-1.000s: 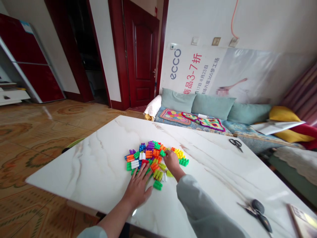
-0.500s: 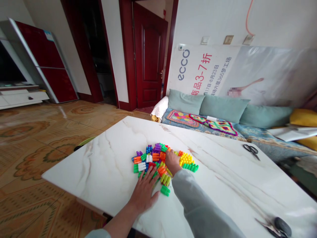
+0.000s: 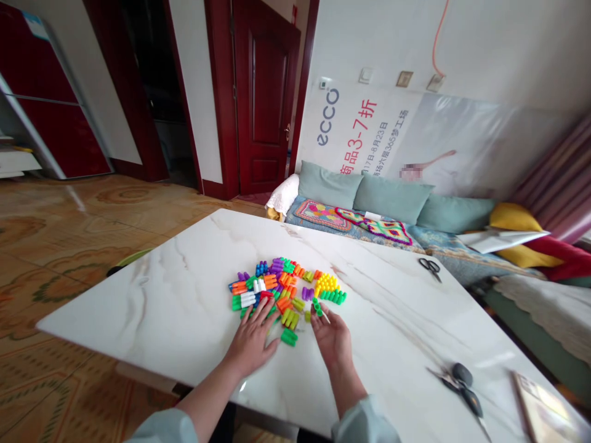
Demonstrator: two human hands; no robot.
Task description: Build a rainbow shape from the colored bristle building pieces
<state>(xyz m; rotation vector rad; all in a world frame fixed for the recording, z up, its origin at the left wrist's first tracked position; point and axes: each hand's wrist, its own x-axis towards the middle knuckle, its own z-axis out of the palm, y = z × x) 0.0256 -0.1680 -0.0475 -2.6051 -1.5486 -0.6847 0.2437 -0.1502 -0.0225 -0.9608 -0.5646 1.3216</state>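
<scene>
Beside the colorful pile, the right hand pinches a green piece; the left hand's spread fingers touch its near edge.

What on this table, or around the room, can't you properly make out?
All in the head view:
- Colourful pieces beneath the left hand: covered by its palm and fingers.
- Full shape of the green piece: partly hidden by the right hand.
- Book title: blurred.
- Wall poster: one patch pixelated.
- Red fridge: cut off by the left edge.
- Inside the doorway: too dark.
</scene>
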